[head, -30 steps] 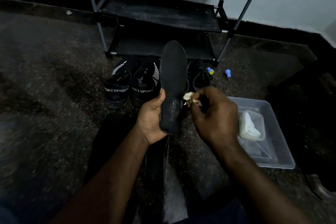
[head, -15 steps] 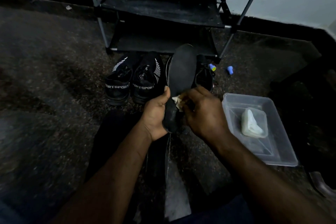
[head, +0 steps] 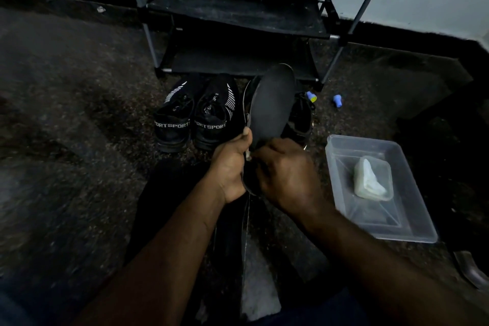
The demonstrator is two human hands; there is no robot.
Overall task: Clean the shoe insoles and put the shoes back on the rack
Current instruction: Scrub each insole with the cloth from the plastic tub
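Note:
My left hand (head: 230, 167) grips the heel end of a long black insole (head: 272, 103), which stands nearly upright and leans to the right. My right hand (head: 285, 174) is curled over the insole's lower part; a small pale cloth (head: 248, 156) peeks out between the two hands. Two black sport shoes (head: 197, 116) with white lettering stand side by side on the floor beyond my hands. Another black shoe (head: 300, 119) is partly hidden behind the insole. The black shoe rack (head: 238, 16) stands against the wall.
A clear plastic tub (head: 412, 219) holding a small lidded container with something white (head: 371, 180) sits on the floor to my right. Two small blue caps (head: 337, 100) lie near the rack's right leg. Dark speckled floor lies all around.
My right hand with the cloth has moved left and down onto the insole's lower part. The insole's top has tilted to the right, and the cloth is now mostly hidden.

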